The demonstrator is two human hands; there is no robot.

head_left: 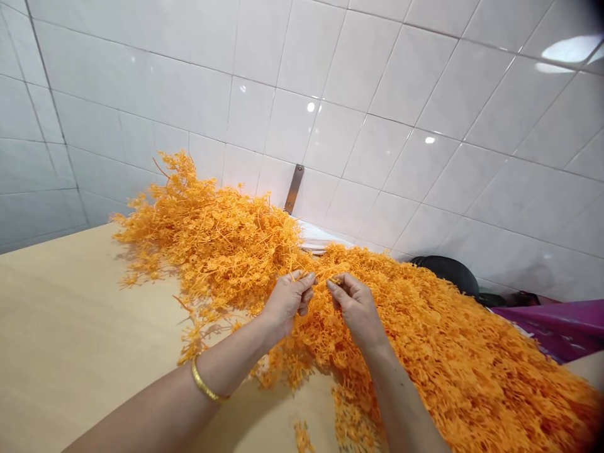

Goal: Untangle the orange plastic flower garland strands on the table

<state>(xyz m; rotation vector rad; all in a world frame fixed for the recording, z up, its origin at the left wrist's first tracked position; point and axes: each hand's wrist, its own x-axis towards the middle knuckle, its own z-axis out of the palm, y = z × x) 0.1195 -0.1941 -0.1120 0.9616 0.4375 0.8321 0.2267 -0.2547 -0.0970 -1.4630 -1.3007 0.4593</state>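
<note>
Orange artificial flower sprigs (226, 239), thin-stemmed with small blossoms, lie in a loose heap behind my left hand. My left hand (290, 299), below a gold bangle (204, 379) on the forearm, is closed in a pinch on a thin orange stem. Close beside it, my right hand (355, 307) pinches a small orange-brown piece between thumb and forefinger; its exact kind is too small to tell. Both hands are just above the sprigs, fingertips a short gap apart. A larger, denser pile of orange sprigs (453, 352) spreads to the right.
The piles rest on a pale tabletop (85, 314) against a white tiled wall (330, 126). A metal bracket (294, 189) is fixed at the wall's foot. A black round object (448, 272) and purple material (557, 324) sit behind the right pile. Loose sprigs (302, 437) lie near the front.
</note>
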